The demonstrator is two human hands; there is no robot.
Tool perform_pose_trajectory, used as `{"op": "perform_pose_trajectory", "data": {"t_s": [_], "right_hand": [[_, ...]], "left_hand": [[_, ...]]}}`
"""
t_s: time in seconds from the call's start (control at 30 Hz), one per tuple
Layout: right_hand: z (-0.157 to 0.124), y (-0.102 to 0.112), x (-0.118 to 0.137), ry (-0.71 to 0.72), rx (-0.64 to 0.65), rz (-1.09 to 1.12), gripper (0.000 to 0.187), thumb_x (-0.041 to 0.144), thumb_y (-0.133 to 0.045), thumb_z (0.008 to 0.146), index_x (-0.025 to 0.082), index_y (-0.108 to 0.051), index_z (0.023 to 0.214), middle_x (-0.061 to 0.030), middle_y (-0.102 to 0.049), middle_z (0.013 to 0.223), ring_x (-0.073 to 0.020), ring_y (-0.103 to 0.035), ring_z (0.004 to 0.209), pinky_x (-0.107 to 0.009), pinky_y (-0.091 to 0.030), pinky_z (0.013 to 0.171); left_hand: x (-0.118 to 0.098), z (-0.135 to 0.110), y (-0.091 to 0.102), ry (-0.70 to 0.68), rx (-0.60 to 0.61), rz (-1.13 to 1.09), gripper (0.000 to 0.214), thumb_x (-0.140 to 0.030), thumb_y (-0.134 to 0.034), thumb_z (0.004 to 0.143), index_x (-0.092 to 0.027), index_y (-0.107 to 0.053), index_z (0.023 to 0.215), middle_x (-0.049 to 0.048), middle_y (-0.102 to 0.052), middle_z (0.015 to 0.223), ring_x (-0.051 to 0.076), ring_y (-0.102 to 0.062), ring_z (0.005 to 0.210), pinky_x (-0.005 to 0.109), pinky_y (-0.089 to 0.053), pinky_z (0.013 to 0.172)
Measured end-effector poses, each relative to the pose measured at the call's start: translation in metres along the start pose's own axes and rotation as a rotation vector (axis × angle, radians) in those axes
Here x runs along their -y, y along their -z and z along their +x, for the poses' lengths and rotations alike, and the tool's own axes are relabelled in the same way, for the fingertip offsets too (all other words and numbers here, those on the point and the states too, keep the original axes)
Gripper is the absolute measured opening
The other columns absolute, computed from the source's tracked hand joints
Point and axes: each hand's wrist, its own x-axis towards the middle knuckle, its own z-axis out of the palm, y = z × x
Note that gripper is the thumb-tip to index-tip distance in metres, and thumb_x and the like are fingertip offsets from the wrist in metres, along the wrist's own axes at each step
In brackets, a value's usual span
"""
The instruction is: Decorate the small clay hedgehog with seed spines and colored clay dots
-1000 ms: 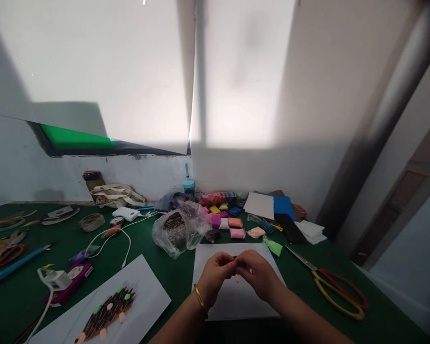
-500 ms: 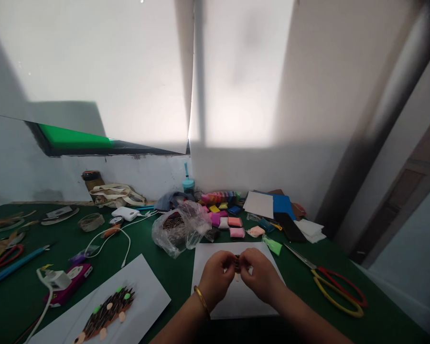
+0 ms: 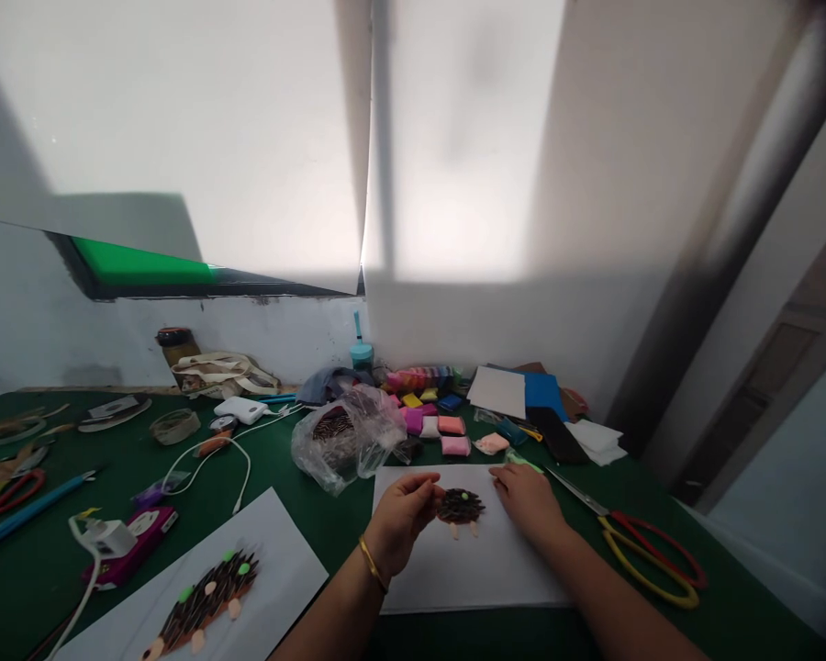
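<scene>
1 spiky fig. [image 3: 463,509], L end hid by L hand [image 3: 400,521] (fingertips tog.); R hand [image 3: 529,500] pt-hides green pkt [image 3: 525,460], grip unclear.

Small spiky brown figure [image 3: 463,509] — green dot [image 3: 463,496], peach feet [image 3: 453,531] — flat on white sheet [image 3: 474,576]

Left hand [image 3: 400,516]: bare, ungloved
Left wrist: one slim bangle [image 3: 373,563], worn around it just below the hand
Bangle colour: yellow-gold, shiny
Bangle form: narrow rounded band; finer detail too small to tell
Right hand [image 3: 529,498]: bare
Forearms [image 3: 619,578]: both bare to the lower frame edge
</scene>
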Motion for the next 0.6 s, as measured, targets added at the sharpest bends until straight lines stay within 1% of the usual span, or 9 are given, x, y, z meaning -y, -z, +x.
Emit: {"op": "perform_pose_trajectory", "data": {"t_s": [0.07,0.13,0.2,0.23,0.27,0.33,0.4,0.5,0.6], "right_hand": [[-0.001,0.0,0.0,0.04,-0.07,0.005,0.028,0.023,-0.047,0.085,0.022,-0.066,0.105,-0.0082,-0.067,0.096,-0.0223,-0.057,0.093,-0.033,-0.04,0.08],[-0.001,0.004,0.004,0.068,-0.137,0.039,0.028,0.023,-0.047,0.085,0.021,-0.065,0.106,-0.0086,-0.066,0.096,-0.0234,-0.057,0.092,-0.035,-0.042,0.079],[-0.002,0.013,0.013,0.105,-0.19,0.106,0.028,0.024,-0.045,0.086,0.021,-0.064,0.107,-0.0085,-0.065,0.098,-0.0234,-0.057,0.093,-0.036,-0.044,0.079],[-0.003,0.018,0.02,0.131,-0.211,0.149,0.029,0.025,-0.044,0.087,0.022,-0.064,0.108,-0.0085,-0.064,0.099,-0.0232,-0.056,0.094,-0.037,-0.044,0.08],[-0.005,0.023,0.028,0.158,-0.229,0.195,0.029,0.026,-0.043,0.088,0.022,-0.063,0.109,-0.0085,-0.063,0.101,-0.0232,-0.056,0.095,-0.037,-0.045,0.081],[-0.011,0.033,0.047,0.202,-0.261,0.282,0.029,0.028,-0.042,0.089,0.023,-0.061,0.112,-0.0086,-0.061,0.106,-0.0236,-0.054,0.1,-0.04,-0.045,0.084],[-0.018,0.043,0.067,0.243,-0.275,0.36,0.031,0.029,-0.043,0.09,0.024,-0.057,0.116,-0.0087,-0.058,0.114,-0.0235,-0.051,0.108,-0.04,-0.044,0.09],[-0.024,0.052,0.089,0.327,-0.257,0.42,0.034,0.031,-0.043,0.09,0.025,-0.051,0.123,-0.0076,-0.053,0.126,-0.0229,-0.046,0.118,-0.041,-0.041,0.097],[-0.022,0.052,0.095,0.422,-0.281,0.389,0.041,0.035,-0.04,0.091,0.025,-0.045,0.13,-0.0069,-0.045,0.136,-0.0245,-0.037,0.128,-0.045,-0.034,0.105]], "left_hand": [[0.002,0.0,0.0,0.031,0.018,-0.073,0.031,-0.035,-0.074,0.069,-0.014,-0.063,0.089,0.0023,-0.063,0.075,0.007,-0.056,0.065,0.018,-0.045,0.064],[0.004,0.0,0.0,0.055,0.031,-0.135,0.027,-0.038,-0.071,0.072,-0.014,-0.061,0.078,-0.0013,-0.057,0.064,0.003,-0.051,0.056,0.014,-0.042,0.055],[0.006,0.0,-0.001,0.063,0.033,-0.181,0.029,-0.04,-0.069,0.074,-0.013,-0.059,0.072,-0.0031,-0.052,0.059,0.002,-0.048,0.052,0.012,-0.039,0.05],[0.007,-0.001,-0.001,0.063,0.031,-0.197,0.028,-0.039,-0.069,0.074,-0.013,-0.06,0.072,-0.0027,-0.053,0.06,0.002,-0.049,0.053,0.012,-0.039,0.051],[0.007,-0.001,-0.002,0.059,0.029,-0.207,0.026,-0.037,-0.07,0.073,-0.013,-0.061,0.075,-0.0016,-0.056,0.063,0.003,-0.052,0.057,0.013,-0.041,0.054],[0.009,-0.002,-0.005,0.037,0.033,-0.209,0.024,-0.029,-0.074,0.07,-0.014,-0.063,0.085,0.0019,-0.062,0.075,0.007,-0.058,0.068,0.017,-0.046,0.067],[0.011,-0.004,-0.01,0.016,0.06,-0.187,0.03,-0.023,-0.077,0.066,-0.016,-0.064,0.093,0.0047,-0.066,0.085,0.011,-0.061,0.078,0.022,-0.047,0.077],[0.016,-0.009,-0.021,-0.002,0.133,-0.115,0.037,-0.022,-0.076,0.066,-0.016,-0.063,0.101,0.0077,-0.067,0.092,0.016,-0.063,0.084,0.029,-0.046,0.081],[0.018,-0.018,-0.035,-0.011,0.208,-0.046,0.043,-0.021,-0.073,0.067,-0.015,-0.062,0.108,0.0111,-0.066,0.102,0.02,-0.062,0.091,0.032,-0.046,0.084]]}}
